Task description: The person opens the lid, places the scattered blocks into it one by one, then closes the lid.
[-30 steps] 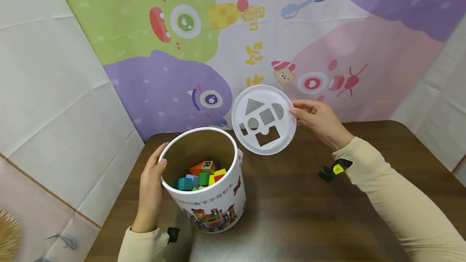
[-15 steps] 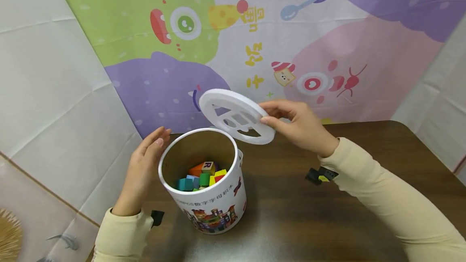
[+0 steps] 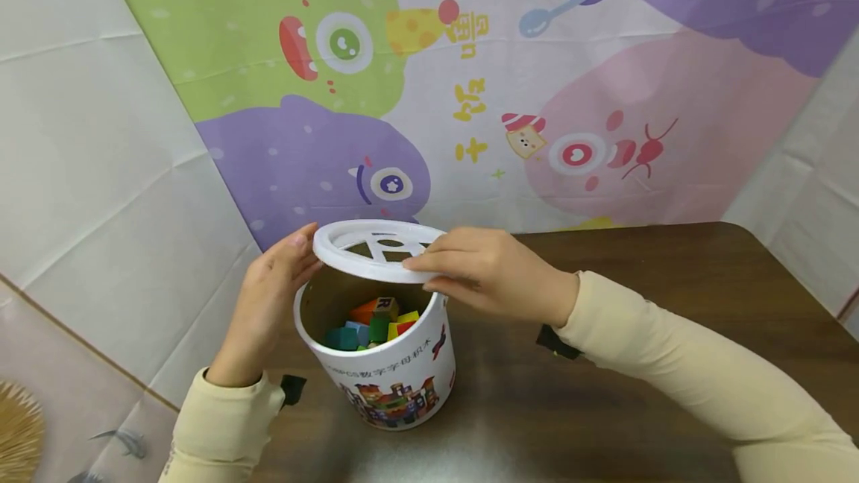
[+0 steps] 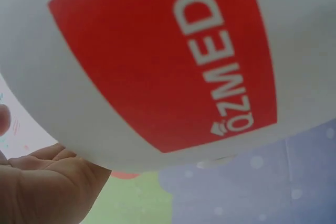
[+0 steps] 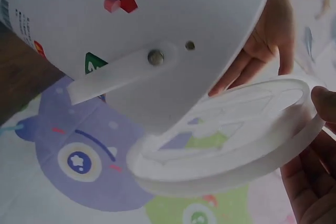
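Observation:
A white bucket [image 3: 396,393] printed with colourful block buildings stands on the table. Inside it lie several coloured blocks [image 3: 378,330], one bearing the letter R. My right hand [image 3: 490,270] pinches the right edge of a white lid [image 3: 356,263] with shape cut-outs, which hovers tilted above the opening. The right wrist view shows a gap between the bucket rim and the lid [image 5: 226,174]. On the left, my left hand [image 3: 265,304] has its fingers extended beside the bucket, fingertips at the lid's left edge; contact is hard to tell. A red label [image 4: 173,66] marks the bucket's side.
Beneath the bucket is a dark brown wooden table [image 3: 604,379], extending to the right. A cartoon-printed cloth [image 3: 470,95] hangs right behind it, and a pale panel [image 3: 101,133] rises on the left. A white strap handle [image 5: 121,72] is riveted to the bucket.
The lid has swung from upright at the right to nearly level above the bucket, carried leftward by my right hand. My left hand has let go of the bucket's rim and moved near the lid.

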Demonstrator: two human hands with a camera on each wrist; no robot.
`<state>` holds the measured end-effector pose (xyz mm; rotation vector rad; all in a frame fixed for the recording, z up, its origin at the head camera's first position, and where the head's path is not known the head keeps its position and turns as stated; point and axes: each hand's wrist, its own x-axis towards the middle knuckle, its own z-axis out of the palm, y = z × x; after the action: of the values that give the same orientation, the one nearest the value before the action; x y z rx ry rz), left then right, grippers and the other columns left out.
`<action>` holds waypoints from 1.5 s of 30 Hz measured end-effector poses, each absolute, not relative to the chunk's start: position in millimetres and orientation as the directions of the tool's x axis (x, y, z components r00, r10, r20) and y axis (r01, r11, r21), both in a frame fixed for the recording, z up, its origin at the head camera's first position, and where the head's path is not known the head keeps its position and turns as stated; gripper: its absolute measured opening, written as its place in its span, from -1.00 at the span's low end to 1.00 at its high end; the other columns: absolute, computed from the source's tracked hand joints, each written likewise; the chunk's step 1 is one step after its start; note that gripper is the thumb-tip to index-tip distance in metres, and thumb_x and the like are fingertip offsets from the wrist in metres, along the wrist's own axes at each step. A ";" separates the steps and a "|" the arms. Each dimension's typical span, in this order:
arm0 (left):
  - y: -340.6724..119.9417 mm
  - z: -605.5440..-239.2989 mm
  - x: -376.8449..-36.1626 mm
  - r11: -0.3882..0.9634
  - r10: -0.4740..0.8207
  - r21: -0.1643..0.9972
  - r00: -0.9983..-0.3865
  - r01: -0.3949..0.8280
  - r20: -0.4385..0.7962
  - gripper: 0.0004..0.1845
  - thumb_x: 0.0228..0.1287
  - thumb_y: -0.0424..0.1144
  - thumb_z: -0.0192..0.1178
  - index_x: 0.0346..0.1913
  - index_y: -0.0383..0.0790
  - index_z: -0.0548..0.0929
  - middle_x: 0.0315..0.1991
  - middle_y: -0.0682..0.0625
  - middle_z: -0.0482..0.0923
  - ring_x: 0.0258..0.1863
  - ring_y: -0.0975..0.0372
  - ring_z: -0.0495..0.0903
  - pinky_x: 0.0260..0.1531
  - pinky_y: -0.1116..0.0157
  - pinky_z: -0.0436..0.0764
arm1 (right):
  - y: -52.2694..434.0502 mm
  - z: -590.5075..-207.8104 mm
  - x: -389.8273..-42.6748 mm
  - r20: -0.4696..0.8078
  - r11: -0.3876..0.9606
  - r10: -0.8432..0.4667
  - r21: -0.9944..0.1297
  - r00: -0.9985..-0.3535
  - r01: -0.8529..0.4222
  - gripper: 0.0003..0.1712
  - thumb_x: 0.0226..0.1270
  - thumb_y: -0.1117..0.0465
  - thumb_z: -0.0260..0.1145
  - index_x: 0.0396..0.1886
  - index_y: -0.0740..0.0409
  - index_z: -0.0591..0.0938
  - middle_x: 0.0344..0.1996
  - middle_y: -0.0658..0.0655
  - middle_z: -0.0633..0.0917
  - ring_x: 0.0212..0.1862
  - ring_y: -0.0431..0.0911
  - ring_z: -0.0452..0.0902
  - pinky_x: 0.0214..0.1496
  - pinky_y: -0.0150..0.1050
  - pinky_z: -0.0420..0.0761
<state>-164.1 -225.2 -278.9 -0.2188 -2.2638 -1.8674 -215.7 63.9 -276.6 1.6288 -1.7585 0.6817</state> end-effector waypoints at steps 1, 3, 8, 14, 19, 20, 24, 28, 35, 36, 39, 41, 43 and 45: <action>-225.2 -278.7 -164.2 0.204 -0.024 0.954 -0.973 0.220 0.229 -0.37 0.51 -0.01 -0.05 0.42 -0.40 0.28 0.38 -0.30 0.32 0.09 0.49 0.54 0.10 0.55 0.49 | 62.0 -277.6 -214.8 0.741 0.102 -0.671 0.092 0.000 -0.990 -0.63 0.15 0.31 0.45 0.00 0.14 0.70 -0.22 0.05 0.74 -0.20 -0.13 0.60 -0.08 -0.29 0.63; -225.4 -279.0 -164.3 0.244 -0.057 0.954 -0.979 0.177 0.196 -0.38 0.48 -0.01 0.01 0.41 -0.34 0.32 0.36 -0.26 0.36 0.06 0.48 0.54 0.06 0.58 0.50 | 58.3 -279.1 -212.7 0.727 0.107 -0.685 0.161 0.044 -0.981 -0.63 0.14 0.30 0.45 0.00 0.13 0.70 -0.21 0.02 0.74 -0.20 -0.12 0.60 -0.07 -0.30 0.63; -225.6 -280.6 -164.0 0.328 -0.133 0.939 -0.980 0.098 0.148 -0.40 0.41 -0.01 0.11 0.39 -0.26 0.39 0.31 -0.17 0.45 0.04 0.44 0.54 -0.03 0.60 0.51 | 51.0 -282.2 -208.1 0.696 0.109 -0.710 0.256 0.105 -0.961 -0.69 0.22 0.26 0.41 -0.01 0.07 0.71 -0.23 -0.04 0.74 -0.21 -0.13 0.58 -0.08 -0.34 0.59; -226.1 -283.4 -162.8 0.369 -0.175 0.927 -0.974 0.070 0.144 -0.45 0.38 -0.19 0.15 0.38 -0.27 0.40 0.32 -0.15 0.46 0.15 0.33 0.53 -0.07 0.61 0.53 | 47.9 -286.3 -207.5 0.721 0.126 -0.690 0.208 0.065 -0.970 -0.68 0.18 0.16 0.46 -0.06 0.09 0.72 -0.21 -0.03 0.72 -0.15 -0.13 0.59 -0.01 -0.31 0.58; -227.4 -285.8 -159.0 0.370 -0.222 0.928 -0.965 0.046 0.137 -0.49 0.35 -0.24 0.15 0.34 -0.24 0.45 0.27 -0.13 0.50 0.06 0.43 0.56 -0.09 0.62 0.54 | 48.0 -288.7 -209.2 0.767 0.213 -0.635 0.064 -0.089 -0.975 -0.40 0.07 -0.02 0.53 0.05 0.20 0.65 -0.05 0.11 0.66 0.02 -0.05 0.55 0.15 -0.24 0.55; -227.7 -286.2 -157.8 0.372 -0.230 0.927 -0.963 0.043 0.137 -0.50 0.35 -0.24 0.16 0.34 -0.23 0.46 0.26 -0.14 0.51 0.03 0.46 0.56 -0.09 0.62 0.54 | 48.0 -289.7 -209.5 0.771 0.235 -0.623 0.025 -0.131 -0.972 -0.32 0.03 -0.05 0.54 0.10 0.22 0.62 0.01 0.15 0.63 0.08 -0.03 0.53 0.19 -0.21 0.53; -229.3 -288.9 -152.9 0.399 -0.249 0.916 -0.956 0.047 0.157 -0.51 0.34 -0.24 0.16 0.32 -0.23 0.49 0.23 -0.14 0.55 -0.05 0.54 0.57 -0.10 0.63 0.53 | 48.3 -295.5 -209.0 0.751 0.317 -0.579 -0.153 -0.318 -0.936 0.02 -0.12 -0.11 0.61 0.29 0.32 0.46 0.25 0.26 0.49 0.29 0.06 0.40 0.36 -0.07 0.41; -231.0 -294.1 -148.9 0.422 -0.255 0.904 -0.948 0.069 0.191 -0.54 0.34 -0.27 0.16 0.29 -0.25 0.52 0.21 -0.16 0.56 -0.06 0.58 0.56 -0.10 0.64 0.52 | 46.9 -304.0 -207.0 0.674 0.391 -0.547 -0.319 -0.497 -0.863 0.25 -0.22 -0.16 0.64 0.43 0.32 0.29 0.42 0.29 0.32 0.43 0.13 0.25 0.44 0.08 0.30; -233.2 -304.5 -144.3 0.443 -0.253 0.890 -0.938 0.106 0.238 -0.56 0.34 -0.31 0.15 0.26 -0.32 0.52 0.20 -0.19 0.56 -0.04 0.58 0.56 -0.10 0.66 0.51 | 41.3 -316.5 -205.7 0.528 0.429 -0.526 -0.513 -0.667 -0.744 0.32 -0.17 -0.19 0.61 0.50 0.29 0.17 0.49 0.26 0.23 0.51 0.09 0.16 0.48 0.04 0.22; -233.2 -305.9 -144.0 0.442 -0.256 0.891 -0.936 0.107 0.240 -0.56 0.34 -0.32 0.15 0.26 -0.33 0.52 0.20 -0.20 0.56 -0.04 0.58 0.56 -0.10 0.66 0.51 | 40.7 -318.2 -205.7 0.513 0.425 -0.525 -0.533 -0.679 -0.731 0.32 -0.17 -0.19 0.61 0.50 0.28 0.16 0.49 0.25 0.22 0.51 0.08 0.16 0.48 0.03 0.23; -233.3 -310.1 -143.0 0.443 -0.274 0.891 -0.930 0.102 0.243 -0.55 0.34 -0.34 0.15 0.27 -0.36 0.51 0.21 -0.22 0.55 -0.04 0.59 0.55 -0.10 0.67 0.50 | 39.0 -323.2 -205.8 0.477 0.421 -0.523 -0.576 -0.706 -0.701 0.32 -0.16 -0.18 0.61 0.52 0.25 0.14 0.51 0.23 0.20 0.51 0.07 0.15 0.48 0.03 0.23; -233.3 -313.2 -142.3 0.443 -0.286 0.891 -0.928 0.095 0.241 -0.55 0.34 -0.35 0.14 0.27 -0.37 0.50 0.21 -0.22 0.55 -0.04 0.60 0.54 -0.09 0.68 0.49 | 38.1 -326.3 -206.2 0.457 0.420 -0.524 -0.596 -0.719 -0.685 0.32 -0.15 -0.17 0.61 0.52 0.25 0.14 0.51 0.23 0.19 0.51 0.07 0.14 0.48 0.02 0.23; -233.2 -316.4 -141.6 0.440 -0.297 0.894 -0.925 0.089 0.238 -0.55 0.34 -0.36 0.14 0.27 -0.37 0.50 0.20 -0.22 0.56 -0.05 0.61 0.54 -0.09 0.68 0.49 | 37.2 -328.8 -206.6 0.446 0.420 -0.523 -0.607 -0.726 -0.675 0.30 -0.14 -0.16 0.61 0.51 0.25 0.15 0.51 0.22 0.20 0.51 0.07 0.15 0.49 0.03 0.22; -233.1 -319.3 -140.9 0.434 -0.308 0.897 -0.921 0.086 0.238 -0.55 0.34 -0.36 0.14 0.27 -0.37 0.50 0.19 -0.22 0.56 -0.06 0.61 0.54 -0.09 0.68 0.49 | 36.5 -331.2 -207.1 0.439 0.417 -0.521 -0.617 -0.732 -0.667 0.28 -0.13 -0.15 0.61 0.51 0.25 0.17 0.50 0.22 0.22 0.51 0.07 0.15 0.49 0.02 0.22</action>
<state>-140.9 -233.1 -319.3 0.1891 -2.3249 -1.4855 -207.1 36.5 -331.2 1.0553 -2.4892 1.2095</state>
